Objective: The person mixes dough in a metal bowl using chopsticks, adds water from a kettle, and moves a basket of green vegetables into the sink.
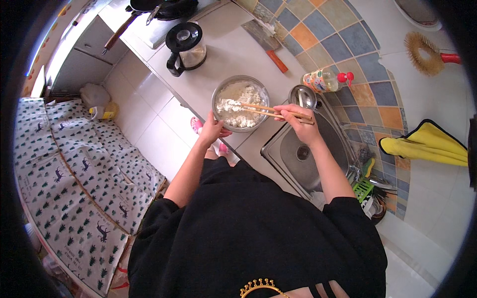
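A round metal bowl stands near the counter's edge, with white, crumbly, flour-like dough inside. My left hand grips the bowl's rim at its lower left side. Wooden chopsticks are held in my right hand, and their tips reach into the white clumps. Just beyond my right hand, a small metal bowl with a light-coloured utensil in it sits by the sink's corner.
The steel sink lies under my right forearm. A glass jug with a black lid, a cleaver with a wooden handle and a bottle with a red cap are on the counter. Pans rest farther off.
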Demonstrator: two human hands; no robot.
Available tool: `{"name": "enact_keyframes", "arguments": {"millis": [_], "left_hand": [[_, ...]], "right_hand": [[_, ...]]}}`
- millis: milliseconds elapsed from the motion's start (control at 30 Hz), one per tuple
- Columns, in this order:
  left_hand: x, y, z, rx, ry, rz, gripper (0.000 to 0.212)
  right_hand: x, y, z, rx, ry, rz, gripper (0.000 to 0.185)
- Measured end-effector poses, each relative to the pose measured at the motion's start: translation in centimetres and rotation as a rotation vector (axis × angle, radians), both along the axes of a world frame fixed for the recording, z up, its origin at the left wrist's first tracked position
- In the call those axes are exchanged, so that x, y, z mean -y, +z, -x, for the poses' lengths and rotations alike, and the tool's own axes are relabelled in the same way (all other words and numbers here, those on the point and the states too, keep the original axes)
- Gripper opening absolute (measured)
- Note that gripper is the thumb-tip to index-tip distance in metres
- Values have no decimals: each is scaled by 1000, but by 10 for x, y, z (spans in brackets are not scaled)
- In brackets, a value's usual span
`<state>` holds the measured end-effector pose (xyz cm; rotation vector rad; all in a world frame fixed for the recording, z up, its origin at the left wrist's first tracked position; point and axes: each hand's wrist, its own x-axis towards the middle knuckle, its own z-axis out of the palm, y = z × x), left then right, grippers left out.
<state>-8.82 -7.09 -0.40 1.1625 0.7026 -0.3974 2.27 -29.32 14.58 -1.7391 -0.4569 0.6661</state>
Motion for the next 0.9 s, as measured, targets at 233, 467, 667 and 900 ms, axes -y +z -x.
{"name": "enact_keyframes", "arguments": {"millis": [233,467,667,900], "left_hand": [[2,6,0,14,-41,-44,45],[1,11,0,20,-1,-30,41],[3,9,0,15,55,19,42],[3,7,-3,-6,50,3,43]], "right_hand": [[-21,-3,22,169,145,18,17],[-38,-32,41,409,212,96,19],[-29,-31,22,476,132,146,18],[-2,9,3,407,106,173,19]]}}
